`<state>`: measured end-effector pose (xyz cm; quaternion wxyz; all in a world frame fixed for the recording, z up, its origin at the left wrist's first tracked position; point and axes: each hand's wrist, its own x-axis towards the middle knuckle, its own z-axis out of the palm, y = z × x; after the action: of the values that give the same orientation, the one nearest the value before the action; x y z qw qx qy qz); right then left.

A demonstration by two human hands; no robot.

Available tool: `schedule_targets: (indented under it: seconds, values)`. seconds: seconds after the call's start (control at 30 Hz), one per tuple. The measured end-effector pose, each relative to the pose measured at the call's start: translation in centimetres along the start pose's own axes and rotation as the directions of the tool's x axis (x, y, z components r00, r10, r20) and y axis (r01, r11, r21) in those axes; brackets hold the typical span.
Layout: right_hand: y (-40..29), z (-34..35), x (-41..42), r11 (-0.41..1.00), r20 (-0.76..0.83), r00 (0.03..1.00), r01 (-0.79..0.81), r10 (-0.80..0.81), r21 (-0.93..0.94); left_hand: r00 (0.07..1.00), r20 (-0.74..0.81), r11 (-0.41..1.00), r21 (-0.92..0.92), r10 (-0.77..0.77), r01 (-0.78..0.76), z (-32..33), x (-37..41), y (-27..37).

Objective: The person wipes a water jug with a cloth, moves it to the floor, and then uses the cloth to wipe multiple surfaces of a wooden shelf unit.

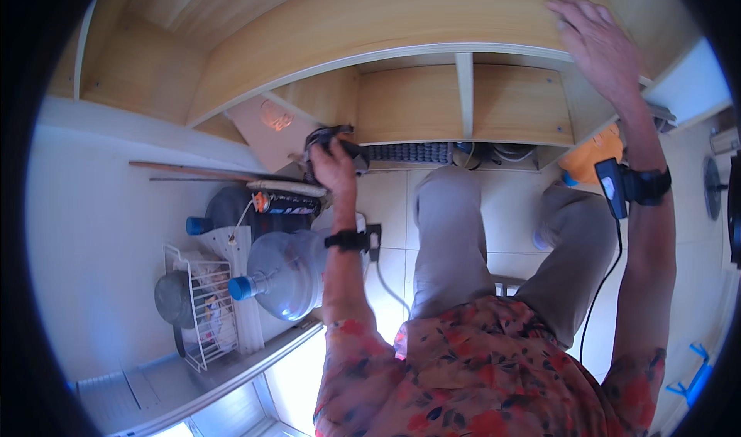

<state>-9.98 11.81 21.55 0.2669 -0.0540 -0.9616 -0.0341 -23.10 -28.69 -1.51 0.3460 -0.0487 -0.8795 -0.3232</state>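
My left hand (334,168) grips a dark object (354,152), possibly a shoe, at the left end of a low wooden cubby unit (414,104). Its exact kind is blurred and partly covered by my fingers. Beside it, a pinkish-brown flat sheet (263,127) leans against the unit. My right hand (602,55) lies with fingers extended on the light wooden shelf board (399,17) at the upper right, holding nothing. Below the unit's cubbies, a dark studded item (411,153) sits close to the floor.
Two large water bottles with blue caps, one clear (286,275) and one darker (228,211), lie on the left. A white wire basket (214,310) is nearby. An orange bag (596,153) sits at right, and a fan-like round object (712,188) stands at the far right.
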Motion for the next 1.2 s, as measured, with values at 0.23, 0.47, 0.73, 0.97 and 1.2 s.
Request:
schedule_targets:
  seconds: [0.23, 0.47, 0.73, 0.97, 1.2]
  values:
    - [-1.4, -2.3, -0.5, 0.991, 0.063, 0.997, -0.054, 0.047, 0.123, 0.911, -0.241, 0.794, -0.447, 0.335, -0.411, -7.2, 4.4, 17.7]
    - [-0.5, -1.0, -0.5, 0.995, -0.101, 0.995, 0.027, -0.017, 0.095, 0.647, -0.07, 0.646, -0.041, 0.759, -0.762, -1.5, 3.4, 23.7]
    - [0.3, 0.0, -0.7, 0.998, -0.168, 0.984, 0.064, -0.06, 0.02, 0.751, 0.049, 0.748, -0.153, 0.658, -0.646, 2.6, -1.7, 22.8]
    - [0.1, 0.5, -0.7, 0.998, -0.14, 0.989, 0.052, -0.056, -0.028, 0.75, 0.338, 0.79, 0.029, 0.568, -0.612, 8.1, -10.2, 17.0]
    - [-0.4, -0.3, -0.8, 0.999, -0.189, 0.981, 0.029, -0.034, -0.03, 0.58, 0.61, 0.766, -0.071, 0.54, -0.639, 8.6, -12.2, 15.0]
